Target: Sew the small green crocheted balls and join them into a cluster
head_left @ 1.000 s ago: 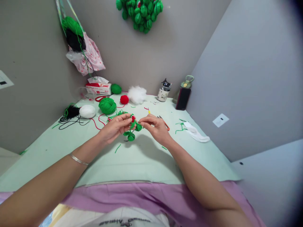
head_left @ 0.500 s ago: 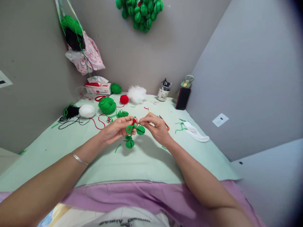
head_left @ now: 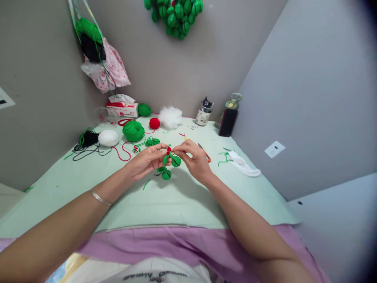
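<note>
Over the middle of the table, my left hand (head_left: 149,160) pinches a small crocheted piece (head_left: 166,174) by its red and white top. Below its fingers dangle green leaves and two round green balls with dark stripes. My right hand (head_left: 192,157) is closed in a pinch right beside the red part. What its fingertips hold is too small to make out. A green ball of yarn (head_left: 133,131), a red ball of yarn (head_left: 154,124) and a white ball of yarn (head_left: 108,138) lie beyond my left hand. Another green crocheted piece (head_left: 152,141) rests just behind it.
Orange-handled scissors (head_left: 207,156) lie behind my right hand. Farther back stand white stuffing (head_left: 171,118), a jar (head_left: 204,114), a phone (head_left: 228,122) against a bottle, and a tissue box (head_left: 122,109). A white cloth-like strip (head_left: 244,165) is at right. Green crocheted balls (head_left: 176,17) hang on the wall.
The crocheted piece has turned and shifted slightly right in my left hand, its hanging balls swinging. My right hand stays pinched close beside it.
</note>
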The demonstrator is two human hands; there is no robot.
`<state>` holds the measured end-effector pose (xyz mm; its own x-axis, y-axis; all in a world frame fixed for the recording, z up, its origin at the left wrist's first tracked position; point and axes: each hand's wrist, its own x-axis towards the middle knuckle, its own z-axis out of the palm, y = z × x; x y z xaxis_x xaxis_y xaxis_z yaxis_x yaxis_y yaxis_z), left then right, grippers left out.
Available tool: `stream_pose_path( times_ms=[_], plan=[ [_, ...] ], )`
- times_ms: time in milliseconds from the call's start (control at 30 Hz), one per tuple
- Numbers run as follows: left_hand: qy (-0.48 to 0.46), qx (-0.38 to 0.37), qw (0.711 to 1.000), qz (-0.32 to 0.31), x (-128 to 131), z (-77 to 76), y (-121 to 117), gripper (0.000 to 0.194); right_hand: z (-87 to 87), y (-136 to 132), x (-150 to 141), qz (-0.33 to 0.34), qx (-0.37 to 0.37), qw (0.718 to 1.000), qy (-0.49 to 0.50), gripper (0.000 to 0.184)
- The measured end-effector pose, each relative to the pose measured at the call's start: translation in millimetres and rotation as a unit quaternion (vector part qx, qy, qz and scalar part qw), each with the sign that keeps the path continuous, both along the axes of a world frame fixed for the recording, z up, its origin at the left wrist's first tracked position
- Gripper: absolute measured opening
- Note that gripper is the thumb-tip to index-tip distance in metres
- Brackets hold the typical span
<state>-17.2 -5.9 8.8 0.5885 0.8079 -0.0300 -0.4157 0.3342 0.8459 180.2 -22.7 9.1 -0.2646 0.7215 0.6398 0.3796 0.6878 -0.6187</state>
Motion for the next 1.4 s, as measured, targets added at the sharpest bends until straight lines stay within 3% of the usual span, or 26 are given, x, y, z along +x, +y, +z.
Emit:
stream_pose_path(
  times_ms=[367,767,933,1167,1267,1400],
  plan=[
    [-0.011,0.008,1.0,0.004,-1.7,-2.9,1.6,0.016,-3.6,4.0,1.9,0.007,-0.016,1.0,-0.007,0.014],
    [0.047,0.008,0.999,0.016,8.8,-5.7,-3.7,0.008,-7.5,0.1,-6.2,-0.016,-0.044,0.999,0.018,0.007],
    [0.067,0.031,0.996,0.048,10.1,-10.6,-1.6,0.016,-8.2,-7.4,-12.1,-0.041,-0.021,0.999,-0.028,0.017],
    [0.145,0.087,0.984,0.062,12.7,-21.0,-2.8,0.021,-5.3,-6.5,-7.3,-0.064,-0.058,0.99,-0.112,0.007],
    [0.179,0.117,0.974,0.07,14.4,-25.1,-2.1,0.02,-4.1,-6.4,-6.2,-0.071,-0.018,0.983,-0.171,0.006],
    [0.193,0.115,0.972,0.075,15.5,-25.0,-1.6,0.02,-4.2,-9.1,-9.1,-0.106,0.138,0.948,-0.268,0.02]
  ],
)
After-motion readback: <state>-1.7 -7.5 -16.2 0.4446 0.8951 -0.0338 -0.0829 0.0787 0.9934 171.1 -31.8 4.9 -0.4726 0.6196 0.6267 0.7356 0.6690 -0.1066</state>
